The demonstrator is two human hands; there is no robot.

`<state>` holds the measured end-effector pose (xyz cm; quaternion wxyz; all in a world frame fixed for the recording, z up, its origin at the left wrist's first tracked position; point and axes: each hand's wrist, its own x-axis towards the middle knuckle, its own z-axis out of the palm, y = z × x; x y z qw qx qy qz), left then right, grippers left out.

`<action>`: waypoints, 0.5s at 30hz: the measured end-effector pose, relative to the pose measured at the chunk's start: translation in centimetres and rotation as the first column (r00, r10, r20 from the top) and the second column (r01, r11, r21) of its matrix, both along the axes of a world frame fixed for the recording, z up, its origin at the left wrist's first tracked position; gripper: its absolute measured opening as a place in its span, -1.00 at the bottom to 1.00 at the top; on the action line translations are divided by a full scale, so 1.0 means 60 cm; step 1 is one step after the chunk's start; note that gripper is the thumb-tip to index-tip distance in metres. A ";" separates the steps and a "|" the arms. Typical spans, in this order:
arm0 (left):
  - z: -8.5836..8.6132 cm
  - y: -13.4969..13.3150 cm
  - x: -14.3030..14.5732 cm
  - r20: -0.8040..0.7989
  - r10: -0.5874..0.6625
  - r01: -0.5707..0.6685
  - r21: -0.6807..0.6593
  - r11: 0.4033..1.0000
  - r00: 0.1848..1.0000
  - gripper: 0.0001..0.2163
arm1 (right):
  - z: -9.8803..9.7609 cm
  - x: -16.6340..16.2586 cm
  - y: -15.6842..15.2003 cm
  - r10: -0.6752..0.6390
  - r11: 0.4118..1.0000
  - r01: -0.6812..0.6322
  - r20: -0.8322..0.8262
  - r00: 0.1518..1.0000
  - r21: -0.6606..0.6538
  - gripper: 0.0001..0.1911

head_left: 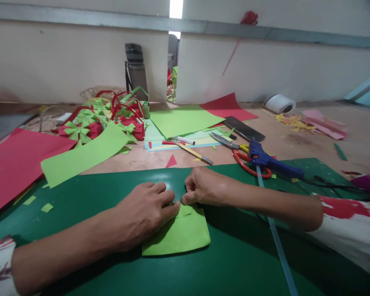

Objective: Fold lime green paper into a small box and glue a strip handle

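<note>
- Flat on a dark green mat (105, 267), directly before the person, a seemingly folded piece of light green paper (185, 236) lies beneath both hands
- The left hand (154, 209) covers the paper's far left part, thumb laid along it; whether its grip pinches the paper or only presses cannot be told
- The right hand (205, 187) works at the far edge, its grip narrow, thumb near curled fingers; whether paper is caught between them is hidden
- The paper looks light and bendable, hardly slippery, and likely to crease or tear around the small cut flaps (188, 213); its plain side edges probably offer the safest hold
- Its near edge faces the person, running almost left to right and climbing slightly rightward; the visible part looks wider than deep, though hidden corners leave the long axis uncertain
- A blue glue gun (260, 155) and scissors (224, 140) lie beyond the right forearm on the worktop (311, 150) side
</note>
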<state>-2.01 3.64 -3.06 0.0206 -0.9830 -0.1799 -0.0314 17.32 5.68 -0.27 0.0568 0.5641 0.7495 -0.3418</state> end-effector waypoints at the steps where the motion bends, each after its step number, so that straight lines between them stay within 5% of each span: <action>1: 0.000 -0.001 -0.001 -0.001 0.004 -0.004 -0.004 1.000 1.000 -0.83 | 0.002 0.002 0.000 0.003 1.000 -0.003 0.004 1.000 -0.006 -0.76; 15: -0.005 -0.002 -0.004 0.002 0.036 -0.036 -0.010 0.999 0.999 -0.83 | 0.007 0.044 -0.002 -0.005 0.999 0.005 0.013 1.000 -0.045 -0.83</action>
